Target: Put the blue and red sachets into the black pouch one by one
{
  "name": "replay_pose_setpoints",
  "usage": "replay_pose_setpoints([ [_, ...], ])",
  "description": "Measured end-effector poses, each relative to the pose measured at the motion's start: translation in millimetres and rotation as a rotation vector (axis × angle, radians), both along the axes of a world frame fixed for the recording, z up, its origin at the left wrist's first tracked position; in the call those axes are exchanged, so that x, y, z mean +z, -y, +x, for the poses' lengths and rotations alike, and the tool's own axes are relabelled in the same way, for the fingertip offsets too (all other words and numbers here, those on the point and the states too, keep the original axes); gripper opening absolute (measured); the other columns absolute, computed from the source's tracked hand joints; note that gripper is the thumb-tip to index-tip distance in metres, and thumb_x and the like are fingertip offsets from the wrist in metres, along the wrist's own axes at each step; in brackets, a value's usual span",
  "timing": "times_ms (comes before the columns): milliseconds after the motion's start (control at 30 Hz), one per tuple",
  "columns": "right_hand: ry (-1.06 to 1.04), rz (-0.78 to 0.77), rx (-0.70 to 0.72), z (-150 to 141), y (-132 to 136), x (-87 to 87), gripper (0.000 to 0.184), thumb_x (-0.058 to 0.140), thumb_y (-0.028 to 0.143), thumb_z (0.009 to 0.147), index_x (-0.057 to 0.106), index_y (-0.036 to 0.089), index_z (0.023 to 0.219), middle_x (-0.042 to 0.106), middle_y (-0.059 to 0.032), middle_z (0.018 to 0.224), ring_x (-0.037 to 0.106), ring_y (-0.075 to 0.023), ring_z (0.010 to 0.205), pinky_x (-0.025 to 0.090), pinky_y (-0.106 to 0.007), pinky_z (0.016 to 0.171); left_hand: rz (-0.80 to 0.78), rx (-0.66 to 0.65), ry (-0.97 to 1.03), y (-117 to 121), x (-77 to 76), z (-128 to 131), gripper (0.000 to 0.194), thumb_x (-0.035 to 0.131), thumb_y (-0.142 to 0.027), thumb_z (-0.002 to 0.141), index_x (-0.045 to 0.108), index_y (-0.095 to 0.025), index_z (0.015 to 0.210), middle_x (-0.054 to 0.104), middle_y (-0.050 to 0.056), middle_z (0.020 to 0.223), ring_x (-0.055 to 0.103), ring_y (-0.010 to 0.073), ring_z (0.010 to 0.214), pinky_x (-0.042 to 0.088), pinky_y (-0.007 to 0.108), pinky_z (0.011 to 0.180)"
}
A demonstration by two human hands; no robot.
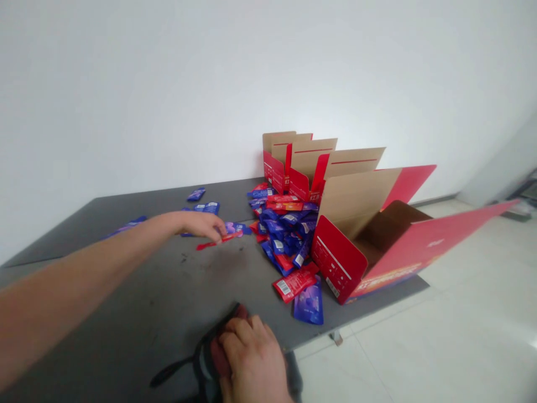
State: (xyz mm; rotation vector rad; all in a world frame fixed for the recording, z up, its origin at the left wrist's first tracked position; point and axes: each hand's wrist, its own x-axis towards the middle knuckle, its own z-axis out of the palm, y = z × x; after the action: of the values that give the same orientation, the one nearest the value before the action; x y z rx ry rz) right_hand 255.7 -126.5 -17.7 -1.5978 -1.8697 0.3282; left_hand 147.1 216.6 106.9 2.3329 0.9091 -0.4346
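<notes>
My left hand point(205, 225) reaches out over the grey table with its fingers pinched on a red packet point(232, 237), tilted above the surface. Just behind it lie blue packets point(207, 207), flat on the table. At the near edge my right hand point(257, 358) is closed, its curled fingers gripping a dark pouch-like item point(205, 350) with a reddish part and a black strap. What its fingertips do on the far side is hidden. Nearby, a red packet with a barcode point(296, 281) partly overlaps a blue packet point(309, 302).
A heap of red and blue packets point(289, 229) lies against several open red cardboard boxes point(339, 263) in a row along the right side. The nearest box's flap point(453, 235) juts past the table edge. A white wall point(168, 95) stands behind the table point(138, 330).
</notes>
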Motion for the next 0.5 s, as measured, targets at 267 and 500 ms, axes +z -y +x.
replay_pose_setpoints([
  [267, 0.056, 0.295, -0.123, -10, -13, -25.1, 0.011, 0.070, 0.037, 0.093, 0.065, 0.028, 0.088, 0.073, 0.0024, 0.093, 0.060, -0.0194, 0.080, 0.042, -0.037, 0.064, 0.184, 0.106, 0.056, -52, -41.9, 71, 0.028, 0.076, -0.035, 0.063, 0.075, -0.017, 0.083, 0.074, 0.002, 0.073, 0.065, 0.0190, 0.069, 0.046, 0.025, 0.062],
  [500, 0.008, 0.630, -0.242, -17, -27, -35.0, 0.011, 0.067, 0.025, 0.092, 0.062, 0.025, 0.082, 0.072, 0.0042, 0.085, 0.052, -0.0178, 0.067, 0.028, -0.035, 0.055, 0.328, 0.286, 0.307, -34, -105.5, 79, 0.034, 0.066, -0.039, 0.081, 0.066, -0.018, 0.109, 0.074, 0.005, 0.094, 0.071, 0.0177, 0.076, 0.047, 0.022, 0.059],
])
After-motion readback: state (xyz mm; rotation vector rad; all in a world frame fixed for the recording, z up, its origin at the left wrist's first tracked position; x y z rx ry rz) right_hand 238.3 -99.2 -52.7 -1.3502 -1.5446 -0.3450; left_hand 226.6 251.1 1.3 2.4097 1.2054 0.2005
